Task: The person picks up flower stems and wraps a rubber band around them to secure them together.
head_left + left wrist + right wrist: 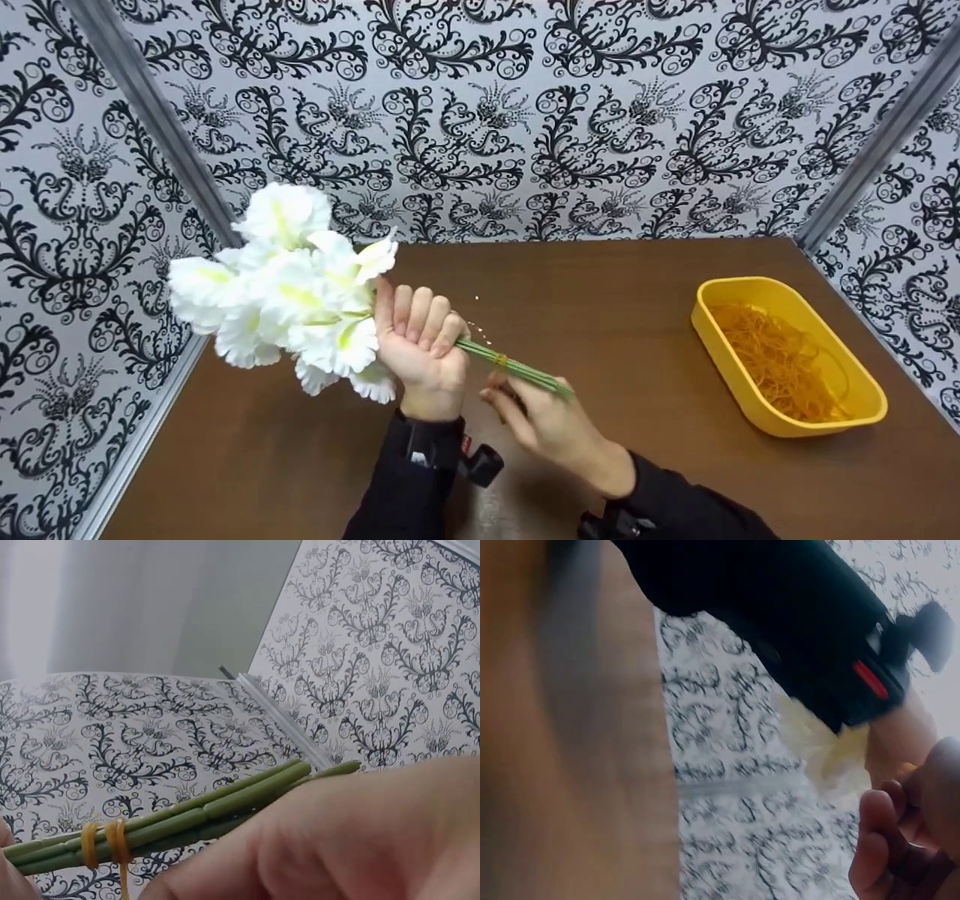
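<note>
A bunch of white artificial flowers [281, 292] with yellow-green centres leans to the left in the head view. My left hand [424, 352] grips its green stems [536, 373] just below the blooms. Further down, a yellow rubber band [500, 361] circles the stems. In the left wrist view, the band [118, 840] shows as separate turns, with one strand stretching downward. My right hand [559, 431] is at the stem ends, fingers curled, pinching that strand; the fingertips' hold on it is partly hidden. Curled fingers [874, 840] also show in the right wrist view.
A yellow plastic tub [731, 364] holding a heap of rubber bands [780, 360] stands on the brown table [600, 300] at the right. Black-and-white patterned panels [480, 135] enclose the table at the back and sides.
</note>
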A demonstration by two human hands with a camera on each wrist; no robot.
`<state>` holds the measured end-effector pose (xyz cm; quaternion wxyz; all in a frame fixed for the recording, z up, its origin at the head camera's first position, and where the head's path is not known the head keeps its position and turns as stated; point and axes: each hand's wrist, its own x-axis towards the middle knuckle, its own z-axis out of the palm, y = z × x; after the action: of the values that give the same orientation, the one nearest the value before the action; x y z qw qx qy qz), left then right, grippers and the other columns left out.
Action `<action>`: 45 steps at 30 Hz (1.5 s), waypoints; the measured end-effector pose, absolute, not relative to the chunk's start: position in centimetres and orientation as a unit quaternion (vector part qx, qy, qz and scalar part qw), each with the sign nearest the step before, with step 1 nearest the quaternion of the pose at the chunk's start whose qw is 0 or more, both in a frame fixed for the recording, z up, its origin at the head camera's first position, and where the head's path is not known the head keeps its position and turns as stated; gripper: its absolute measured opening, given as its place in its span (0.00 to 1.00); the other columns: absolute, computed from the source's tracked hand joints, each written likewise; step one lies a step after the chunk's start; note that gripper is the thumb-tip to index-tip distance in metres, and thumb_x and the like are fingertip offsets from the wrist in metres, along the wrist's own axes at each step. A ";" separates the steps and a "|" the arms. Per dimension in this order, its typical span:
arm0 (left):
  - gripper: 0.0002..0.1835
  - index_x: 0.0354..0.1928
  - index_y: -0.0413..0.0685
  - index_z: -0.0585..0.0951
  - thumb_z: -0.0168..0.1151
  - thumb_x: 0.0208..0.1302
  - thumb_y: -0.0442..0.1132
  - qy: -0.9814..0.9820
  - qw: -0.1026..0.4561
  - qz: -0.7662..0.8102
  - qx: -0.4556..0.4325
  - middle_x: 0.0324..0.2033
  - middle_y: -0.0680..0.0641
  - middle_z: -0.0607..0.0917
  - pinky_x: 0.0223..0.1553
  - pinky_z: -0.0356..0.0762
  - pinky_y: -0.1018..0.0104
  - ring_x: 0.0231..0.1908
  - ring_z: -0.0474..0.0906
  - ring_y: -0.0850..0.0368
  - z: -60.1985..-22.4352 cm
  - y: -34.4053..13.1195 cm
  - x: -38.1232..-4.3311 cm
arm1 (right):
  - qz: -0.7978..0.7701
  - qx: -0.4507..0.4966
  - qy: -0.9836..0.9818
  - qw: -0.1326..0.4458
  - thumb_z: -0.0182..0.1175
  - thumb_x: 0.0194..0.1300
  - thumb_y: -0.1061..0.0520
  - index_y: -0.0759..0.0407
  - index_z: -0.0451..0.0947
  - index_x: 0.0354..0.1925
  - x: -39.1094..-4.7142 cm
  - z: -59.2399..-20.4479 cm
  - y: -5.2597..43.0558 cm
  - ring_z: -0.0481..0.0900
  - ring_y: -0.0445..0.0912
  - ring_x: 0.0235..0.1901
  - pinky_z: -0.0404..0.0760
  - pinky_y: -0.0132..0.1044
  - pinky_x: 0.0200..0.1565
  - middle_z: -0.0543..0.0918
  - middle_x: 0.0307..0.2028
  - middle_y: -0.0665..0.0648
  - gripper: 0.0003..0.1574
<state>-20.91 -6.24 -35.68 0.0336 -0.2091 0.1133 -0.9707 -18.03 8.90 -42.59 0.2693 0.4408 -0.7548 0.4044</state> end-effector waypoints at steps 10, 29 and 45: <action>0.29 0.17 0.56 0.51 0.30 0.83 0.54 0.090 0.083 -0.967 -0.224 0.12 0.59 0.50 0.09 0.45 0.75 0.11 0.43 0.66 -35.2 -7.0 -20.8 | 0.429 0.418 -0.757 0.260 0.61 0.71 0.66 0.58 0.75 0.43 -16.4 -42.8 8.2 0.63 0.28 0.18 0.61 0.18 0.18 0.72 0.20 0.45 0.05; 0.28 0.18 0.55 0.49 0.53 0.74 0.42 0.013 0.109 -0.954 -0.280 0.12 0.58 0.50 0.09 0.44 0.78 0.12 0.42 0.67 -35.0 -7.7 -20.6 | 0.400 0.433 -0.754 0.290 0.68 0.59 0.73 0.56 0.81 0.43 -16.7 -37.5 13.1 0.65 0.31 0.16 0.62 0.17 0.18 0.75 0.21 0.44 0.17; 0.27 0.17 0.56 0.51 0.34 0.82 0.47 0.008 0.066 -0.971 -0.230 0.12 0.58 0.50 0.09 0.42 0.77 0.12 0.42 0.67 -34.6 -8.0 -20.6 | 0.373 0.420 -0.796 0.226 0.70 0.62 0.68 0.52 0.83 0.41 -17.7 -36.0 15.7 0.64 0.32 0.16 0.59 0.19 0.16 0.79 0.25 0.42 0.14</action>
<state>-20.58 -8.01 -34.61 0.0663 -0.2305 0.0075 -0.9708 -17.68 15.73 -35.97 0.2260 0.4201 -0.7957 0.3733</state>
